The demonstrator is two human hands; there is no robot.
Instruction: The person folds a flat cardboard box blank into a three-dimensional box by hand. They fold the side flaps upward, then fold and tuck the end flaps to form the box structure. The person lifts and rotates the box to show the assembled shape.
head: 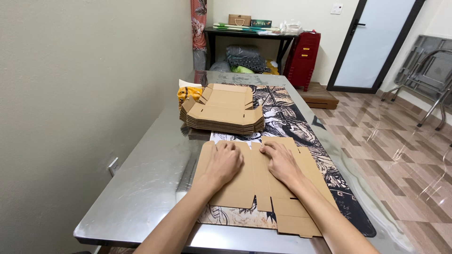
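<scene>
A flat brown cardboard box blank (256,181) lies on a black-and-white illustrated mat (292,120) on the steel table. My left hand (225,161) presses palm-down on its left panel, fingers bent at the far edge. My right hand (281,161) rests palm-down on the middle-right panel, fingertips at the far edge near a notch. Both hands press on the blank and neither lifts it. Farther along the table sits a stack of unfolded cardboard blanks (223,113), out of reach of either hand.
The steel table (146,183) stands against a beige wall on the left. A yellow packet (188,92) lies behind the stack. Beyond are a dark side table (249,35) with bags under it, red plastic stools (302,59), a door and folded metal chairs (431,75).
</scene>
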